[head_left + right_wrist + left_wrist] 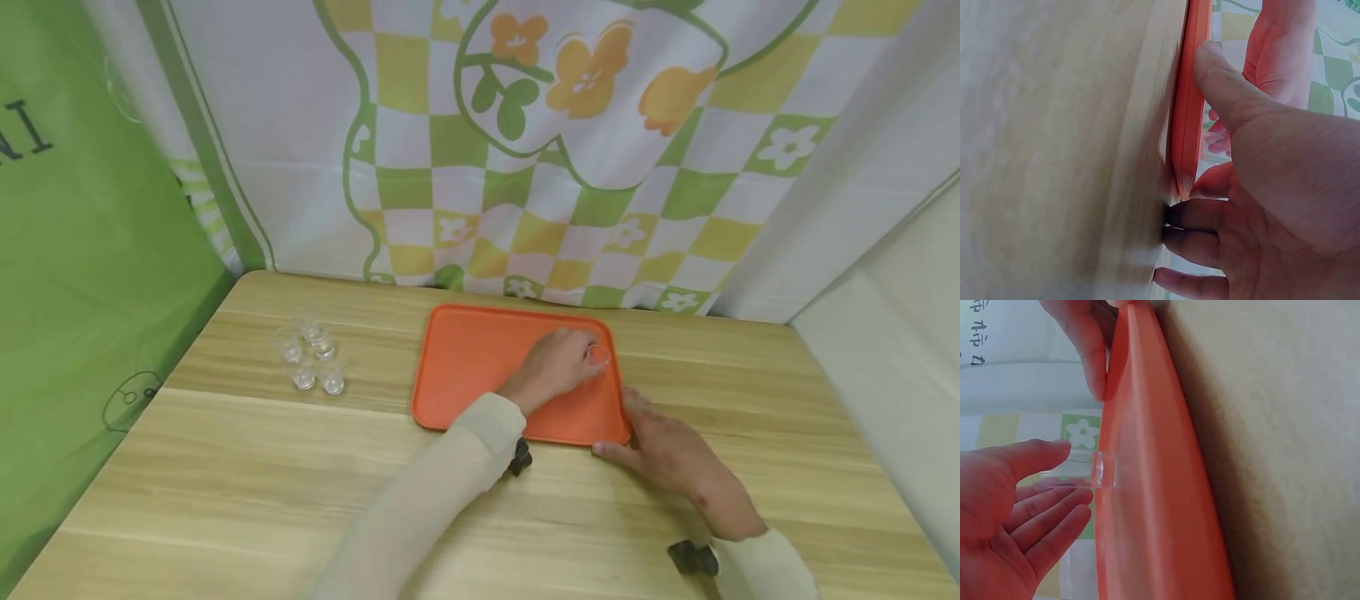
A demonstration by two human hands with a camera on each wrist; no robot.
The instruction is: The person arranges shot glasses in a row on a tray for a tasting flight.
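Observation:
An orange tray lies on the wooden table. My left hand reaches over it and pinches a small clear cup between thumb and fingers, close to the tray's right edge. In the left wrist view the cup has its thick base toward the tray; contact beneath it is hard to tell. At the near right corner my right hand rests against the tray, thumb along the front rim and fingers by the right side. Its fingertips meet the tabletop in the right wrist view.
Several small clear cups stand grouped on the table left of the tray. A patterned curtain hangs behind the table, with a green cloth at the left and a white one at the right.

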